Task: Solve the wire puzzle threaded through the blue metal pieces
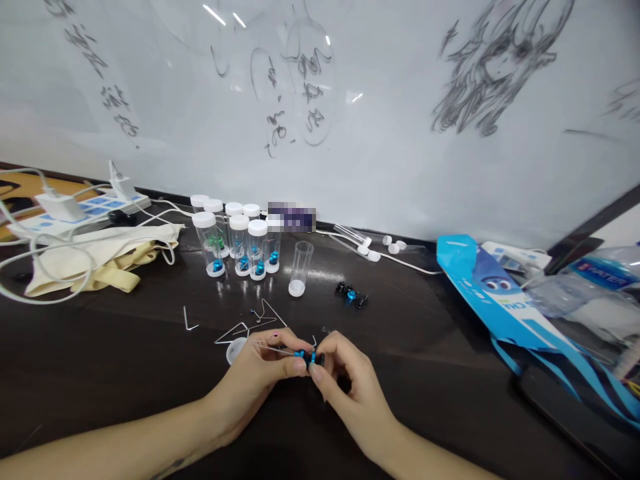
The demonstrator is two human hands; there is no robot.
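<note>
My left hand (pixel 265 363) is closed, pinching a small blue metallic part (pixel 300 355) that has a thin straight wire or rod running out to the left. My right hand (pixel 347 377) is closed too, thumb and forefinger on a small blue-and-black part (pixel 313 358) right beside it. Whether the two parts are joined I cannot tell. A white cap (pixel 235 350) lies partly hidden behind my left hand. Beyond it are several bent thin metal wires (pixel 250 327). An open clear tube (pixel 301 270) stands farther back, and a cluster of small black and blue parts (pixel 351 295) lies to its right.
Several white-capped tubes (pixel 257 250) with blue or green parts stand at the back left. An L-shaped hex key (pixel 187 320) lies left. Also around are a cloth bag (pixel 105 257), a power strip (pixel 90 210), loose caps (pixel 370 253) and a blue package (pixel 475 287). A whiteboard (pixel 380 160) rises behind.
</note>
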